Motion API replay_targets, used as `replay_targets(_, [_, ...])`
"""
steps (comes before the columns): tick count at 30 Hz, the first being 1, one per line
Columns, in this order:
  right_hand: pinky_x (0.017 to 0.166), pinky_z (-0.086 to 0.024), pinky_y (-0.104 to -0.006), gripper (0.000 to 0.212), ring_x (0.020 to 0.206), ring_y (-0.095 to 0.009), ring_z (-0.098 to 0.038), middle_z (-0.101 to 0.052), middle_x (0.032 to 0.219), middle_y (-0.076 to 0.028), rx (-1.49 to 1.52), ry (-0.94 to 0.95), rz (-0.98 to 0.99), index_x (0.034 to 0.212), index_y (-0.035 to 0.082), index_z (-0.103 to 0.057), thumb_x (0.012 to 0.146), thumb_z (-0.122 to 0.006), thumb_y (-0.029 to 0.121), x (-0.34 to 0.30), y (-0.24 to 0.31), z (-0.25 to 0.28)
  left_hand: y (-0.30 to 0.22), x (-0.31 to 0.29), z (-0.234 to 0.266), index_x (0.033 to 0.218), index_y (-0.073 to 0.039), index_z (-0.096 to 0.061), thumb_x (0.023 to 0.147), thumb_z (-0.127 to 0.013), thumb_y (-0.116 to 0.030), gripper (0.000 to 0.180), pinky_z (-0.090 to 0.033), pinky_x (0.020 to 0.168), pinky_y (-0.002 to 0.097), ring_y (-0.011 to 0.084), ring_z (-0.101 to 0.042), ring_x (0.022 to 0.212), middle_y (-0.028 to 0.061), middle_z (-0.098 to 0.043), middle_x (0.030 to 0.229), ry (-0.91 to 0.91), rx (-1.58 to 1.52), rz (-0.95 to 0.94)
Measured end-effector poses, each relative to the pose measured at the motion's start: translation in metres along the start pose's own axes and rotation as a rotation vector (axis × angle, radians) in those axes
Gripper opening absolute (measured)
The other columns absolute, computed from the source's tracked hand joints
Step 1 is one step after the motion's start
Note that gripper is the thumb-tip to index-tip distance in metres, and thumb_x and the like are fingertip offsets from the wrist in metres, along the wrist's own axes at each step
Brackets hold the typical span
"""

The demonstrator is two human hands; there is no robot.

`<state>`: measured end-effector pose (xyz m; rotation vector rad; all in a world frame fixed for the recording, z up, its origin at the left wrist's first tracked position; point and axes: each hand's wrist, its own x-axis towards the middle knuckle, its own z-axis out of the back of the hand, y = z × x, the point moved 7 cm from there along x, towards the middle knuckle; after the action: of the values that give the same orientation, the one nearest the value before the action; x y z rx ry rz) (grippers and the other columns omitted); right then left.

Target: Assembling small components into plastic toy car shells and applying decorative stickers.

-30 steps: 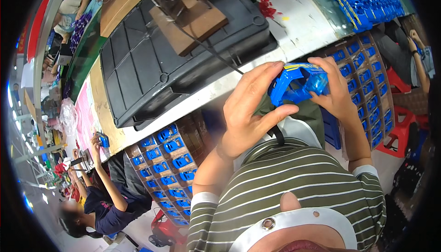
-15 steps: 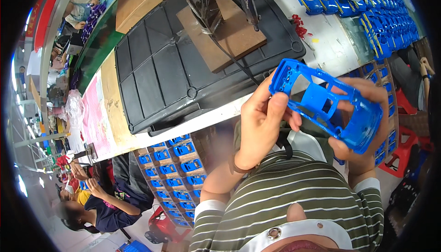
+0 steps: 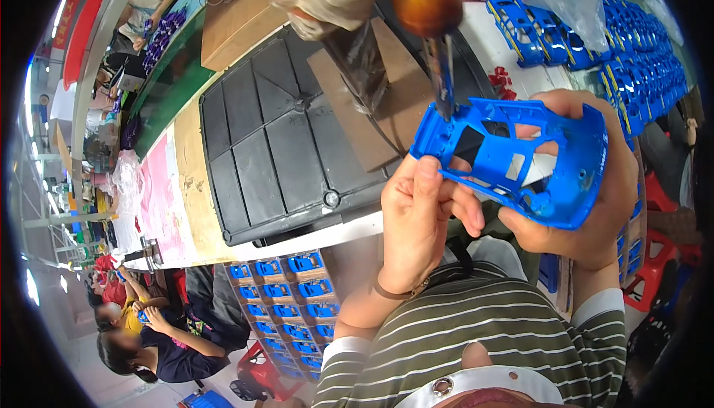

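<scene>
My left hand (image 3: 416, 218) and my right hand (image 3: 587, 233) hold a blue plastic toy car body (image 3: 569, 170) between them, its hollow inside showing. The left thumb and fingers pinch its narrower left end, while the right hand wraps round the broad right end. A tool with an amber handle (image 3: 428, 2) and a thin metal shaft (image 3: 442, 73) points down, its tip at the body's upper left corner. Whether the tip presses on the plastic I cannot tell. Beside it a dark wrapped post (image 3: 357, 69) rises from a brown board (image 3: 390, 51).
Under the board lies a large black ribbed plastic box (image 3: 275, 140). Rows of blue car bodies (image 3: 632, 51) stand at the far right of the white table. Below, a divided carton (image 3: 286, 311) holds more. A person (image 3: 186, 341) works at the left; a red stool (image 3: 647, 259) stands right.
Both hands have lifted and turned the car body, bringing its left end under the tool's shaft. The view has shifted, so the amber handle now shows at the top.
</scene>
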<state>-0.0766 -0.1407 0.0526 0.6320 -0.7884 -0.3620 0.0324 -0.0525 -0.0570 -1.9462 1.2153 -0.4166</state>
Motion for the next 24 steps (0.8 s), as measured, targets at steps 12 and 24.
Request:
replay_targets(12, [0.080,-0.047,-0.0332,0.075,0.090,-0.020,-0.058,-0.056,0.097,-0.011,0.137,-0.030,-0.200,0.109,0.000,-0.046,0.051,-0.083,0.030,-0.007,-0.014,-0.005,-0.010,0.005,0.004,0.096,0.007,-0.053,0.093,-0.051,-0.034,0.040,-0.052,0.049,0.0274,0.0196,-0.062,0.056,0.0131,-0.061,0.075,-0.016,0.078,-0.068])
replay_targets(24, [0.080,-0.047,-0.0323,0.079,0.089,-0.018,-0.057,-0.053,0.096,-0.009,0.211,-0.099,-0.233,0.109,0.000,-0.043,0.053,-0.085,0.037,-0.015,-0.018,-0.003,-0.014,0.005,-0.001,0.105,0.007,-0.054,0.092,-0.053,-0.031,0.040,-0.052,0.053,0.0268,0.0183,-0.062,0.060,0.0128,-0.062,0.083,-0.003,0.031,-0.045])
